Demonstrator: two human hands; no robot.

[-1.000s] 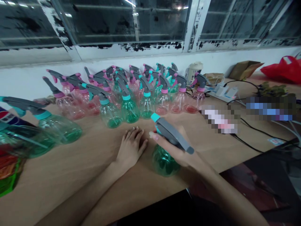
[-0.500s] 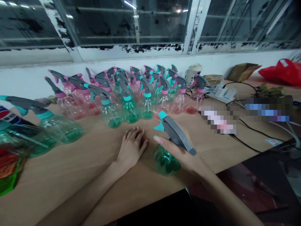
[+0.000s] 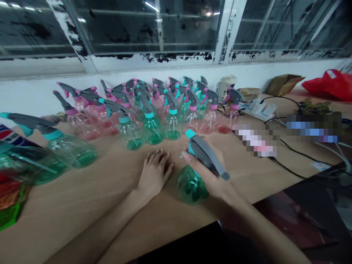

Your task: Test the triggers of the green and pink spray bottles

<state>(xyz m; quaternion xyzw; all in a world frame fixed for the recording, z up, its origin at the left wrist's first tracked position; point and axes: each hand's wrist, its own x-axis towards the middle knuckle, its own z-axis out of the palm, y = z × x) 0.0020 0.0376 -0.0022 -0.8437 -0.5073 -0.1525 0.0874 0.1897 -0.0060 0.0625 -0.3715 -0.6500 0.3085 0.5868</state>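
Observation:
My right hand [image 3: 213,176] is wrapped round the neck of a green spray bottle [image 3: 191,187] with a grey and turquoise trigger head [image 3: 207,154]. The trigger is pulled in towards the neck, and the nozzle points away to the upper left. Whether the bottle's base rests on the table I cannot tell. Palm down on the brown table [image 3: 110,190], my left hand [image 3: 154,170] holds nothing, its fingers slightly spread. Just beyond it stands a green spray bottle [image 3: 153,130] among several others with turquoise or pink collars.
Two more green spray bottles [image 3: 73,148] are at the left, by a Pepsi-labelled item [image 3: 16,135] and a green-edged tray [image 3: 12,216]. Pink spray bottles [image 3: 85,123] crowd the back. On the right lie a power strip [image 3: 261,110], black cables [image 3: 291,168] and a red bag [image 3: 327,86].
My right hand has squeezed the trigger, which stuck out before and now sits close to the neck. The bottle has shifted slightly left. My left hand stays put.

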